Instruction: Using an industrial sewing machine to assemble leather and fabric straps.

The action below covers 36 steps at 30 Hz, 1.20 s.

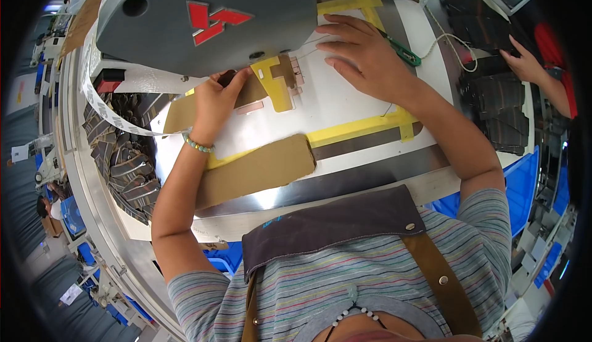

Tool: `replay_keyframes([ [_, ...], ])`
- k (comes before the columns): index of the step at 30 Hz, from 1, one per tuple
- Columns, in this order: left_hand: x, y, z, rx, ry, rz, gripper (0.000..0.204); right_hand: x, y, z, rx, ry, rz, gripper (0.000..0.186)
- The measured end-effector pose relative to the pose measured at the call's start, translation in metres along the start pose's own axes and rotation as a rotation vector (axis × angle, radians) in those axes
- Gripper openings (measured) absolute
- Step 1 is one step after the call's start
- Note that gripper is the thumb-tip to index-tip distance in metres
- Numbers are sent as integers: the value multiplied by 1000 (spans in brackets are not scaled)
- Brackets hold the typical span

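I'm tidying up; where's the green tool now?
In the head view, upper right, the green tool lies beside the right hand, near the pale cord.

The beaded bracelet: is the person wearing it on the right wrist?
No, the beaded bracelet circles the left wrist.

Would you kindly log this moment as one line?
left grip: at brown strip, by machine head | right grip: open, near green tool

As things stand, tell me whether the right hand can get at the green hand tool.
Likely yes: the green hand tool lies close beside the right hand, and nothing visible blocks the way.
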<state>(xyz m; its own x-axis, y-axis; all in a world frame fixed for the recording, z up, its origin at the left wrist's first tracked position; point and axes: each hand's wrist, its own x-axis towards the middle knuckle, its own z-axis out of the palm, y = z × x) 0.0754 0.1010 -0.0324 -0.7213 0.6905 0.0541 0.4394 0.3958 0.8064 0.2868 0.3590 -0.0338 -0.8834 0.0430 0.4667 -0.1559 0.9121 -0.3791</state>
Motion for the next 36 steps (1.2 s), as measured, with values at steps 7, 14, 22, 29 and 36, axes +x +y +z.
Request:
replay_keyframes([
  [7, -1, 0, 0, -121, -21, 44, 22, 3, -4, -6, 22, -7, -90, 19],
  [14, 0, -6, 1, -186, -27, 68, 18, 5, -18, 4, 98, -193, -225, 42],
  [22, -2, -13, -33, 208, -121, 81, 22, 7, -24, -1, -21, -381, -217, 46],
  [29, -20, -41, -136, 626, -17, 385, 30, 10, -27, -2, -23, -375, -199, 44],
  [36, -68, -8, -111, 681, -5, 488, 53, 9, -26, -2, -44, -366, -216, 44],
])
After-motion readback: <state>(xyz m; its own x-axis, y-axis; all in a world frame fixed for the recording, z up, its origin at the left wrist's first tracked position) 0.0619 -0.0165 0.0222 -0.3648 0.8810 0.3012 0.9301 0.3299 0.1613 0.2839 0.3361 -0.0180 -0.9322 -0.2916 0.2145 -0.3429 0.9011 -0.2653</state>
